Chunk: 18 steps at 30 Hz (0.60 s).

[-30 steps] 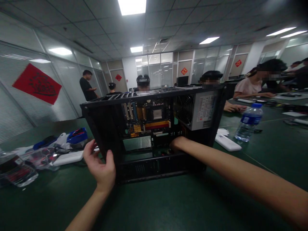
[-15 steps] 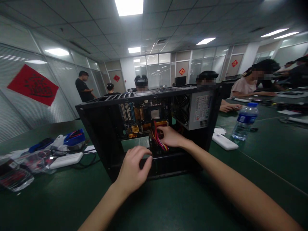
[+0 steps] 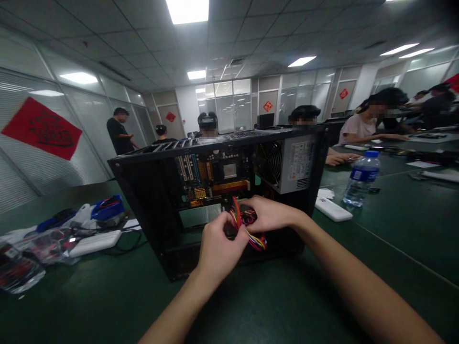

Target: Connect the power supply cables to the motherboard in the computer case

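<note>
A black computer case [image 3: 168, 260] stands on the table with its side uncovered towards me. Inside it are a motherboard [image 3: 224, 160] and, at the upper right, a grey power supply [image 3: 296, 165] with its fan. A bundle of coloured cables [image 3: 255, 241] in red, yellow, white and pink is in front of the opening. My right hand [image 3: 270, 215] is closed round the bundle from the right. From the left, my left hand [image 3: 220, 243] pinches the same cables between thumb and fingers. The cable ends are partly hidden by my fingers.
On the right stand a water bottle [image 3: 362, 179] and a white power bank [image 3: 333, 209]. To the left lie another white power bank [image 3: 95, 242], a blue pouch [image 3: 107, 208] and plastic bags [image 3: 46, 243]. A co-worker's hand [image 3: 340, 157] rests beyond the case's right side.
My right hand has drawn the cable bundle towards me and down, out from the motherboard. My left hand has moved right from beside the opening and closed on the cables.
</note>
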Tool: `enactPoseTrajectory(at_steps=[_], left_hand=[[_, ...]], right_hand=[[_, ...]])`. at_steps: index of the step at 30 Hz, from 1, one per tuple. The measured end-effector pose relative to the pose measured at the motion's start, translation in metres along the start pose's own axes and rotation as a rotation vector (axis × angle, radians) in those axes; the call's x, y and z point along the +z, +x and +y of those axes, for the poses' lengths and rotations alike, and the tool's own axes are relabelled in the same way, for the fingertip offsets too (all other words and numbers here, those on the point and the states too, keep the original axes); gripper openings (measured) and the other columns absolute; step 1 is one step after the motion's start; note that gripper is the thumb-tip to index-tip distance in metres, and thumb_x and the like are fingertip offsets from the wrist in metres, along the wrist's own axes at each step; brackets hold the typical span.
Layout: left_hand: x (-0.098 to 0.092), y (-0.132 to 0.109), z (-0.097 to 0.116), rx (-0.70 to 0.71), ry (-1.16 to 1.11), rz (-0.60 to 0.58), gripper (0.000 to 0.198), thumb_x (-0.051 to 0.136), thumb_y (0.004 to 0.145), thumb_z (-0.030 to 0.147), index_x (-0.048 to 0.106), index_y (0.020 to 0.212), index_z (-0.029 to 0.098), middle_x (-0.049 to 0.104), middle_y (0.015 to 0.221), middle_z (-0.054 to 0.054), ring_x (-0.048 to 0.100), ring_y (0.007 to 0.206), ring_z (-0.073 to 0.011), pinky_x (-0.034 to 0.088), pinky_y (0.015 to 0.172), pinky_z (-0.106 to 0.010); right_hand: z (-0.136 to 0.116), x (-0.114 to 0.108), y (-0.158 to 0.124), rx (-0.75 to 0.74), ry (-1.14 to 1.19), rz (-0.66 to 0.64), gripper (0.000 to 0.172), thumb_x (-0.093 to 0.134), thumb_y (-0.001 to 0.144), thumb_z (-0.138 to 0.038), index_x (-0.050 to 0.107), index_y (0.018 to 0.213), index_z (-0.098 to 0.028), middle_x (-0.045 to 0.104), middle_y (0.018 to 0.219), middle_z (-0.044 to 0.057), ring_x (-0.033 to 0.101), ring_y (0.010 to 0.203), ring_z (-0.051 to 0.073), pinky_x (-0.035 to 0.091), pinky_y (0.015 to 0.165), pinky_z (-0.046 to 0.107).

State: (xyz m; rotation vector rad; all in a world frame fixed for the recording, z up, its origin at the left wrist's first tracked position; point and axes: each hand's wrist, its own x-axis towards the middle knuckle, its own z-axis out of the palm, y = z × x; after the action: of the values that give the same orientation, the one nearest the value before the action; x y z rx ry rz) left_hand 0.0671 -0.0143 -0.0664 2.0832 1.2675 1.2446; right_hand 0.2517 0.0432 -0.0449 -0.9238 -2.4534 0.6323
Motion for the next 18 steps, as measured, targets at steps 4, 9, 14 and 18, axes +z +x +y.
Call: enactPoseTrajectory(at_steps=[4, 9, 14, 18], left_hand=[[-0.014, -0.008, 0.012, 0.095, 0.059, 0.017, 0.008, 0.062, 0.083, 0.029, 0.062, 0.08, 0.021, 0.069, 0.079, -0.002, 0.062, 0.073, -0.0184, 0.048, 0.071, -0.031], [-0.052, 0.01, -0.007, 0.167, 0.055, -0.159, 0.025, 0.053, 0.093, 0.039, 0.069, 0.092, 0.02, 0.073, 0.094, -0.004, 0.067, 0.086, -0.0195, 0.05, 0.081, -0.03], [-0.061, 0.034, -0.043, -0.032, 0.231, -0.183, 0.037, 0.051, 0.093, 0.045, 0.07, 0.105, 0.017, 0.074, 0.106, -0.012, 0.069, 0.096, -0.0277, 0.052, 0.086, -0.037], [-0.036, 0.051, -0.059, -0.074, 0.412, -0.475, 0.038, 0.056, 0.089, 0.041, 0.071, 0.113, 0.015, 0.073, 0.11, -0.017, 0.069, 0.1, -0.0319, 0.052, 0.088, -0.04]], right_hand=[[-0.013, -0.003, -0.004, -0.047, 0.012, 0.079, 0.035, 0.072, 0.073, -0.025, 0.068, 0.106, -0.015, 0.072, 0.09, 0.002, 0.064, 0.076, 0.016, 0.047, 0.071, 0.024], [-0.007, 0.007, 0.006, 0.022, 0.132, 0.206, 0.031, 0.076, 0.071, -0.029, 0.068, 0.098, -0.014, 0.071, 0.092, 0.003, 0.064, 0.081, 0.018, 0.048, 0.074, 0.026], [0.011, 0.009, 0.012, 0.106, 0.261, 0.237, 0.028, 0.075, 0.075, -0.037, 0.064, 0.086, -0.014, 0.067, 0.08, 0.002, 0.06, 0.075, 0.018, 0.049, 0.07, 0.029], [0.023, 0.008, 0.014, 0.083, 0.187, 0.222, 0.03, 0.074, 0.078, -0.042, 0.067, 0.089, -0.014, 0.07, 0.086, 0.004, 0.064, 0.085, 0.022, 0.051, 0.08, 0.032]])
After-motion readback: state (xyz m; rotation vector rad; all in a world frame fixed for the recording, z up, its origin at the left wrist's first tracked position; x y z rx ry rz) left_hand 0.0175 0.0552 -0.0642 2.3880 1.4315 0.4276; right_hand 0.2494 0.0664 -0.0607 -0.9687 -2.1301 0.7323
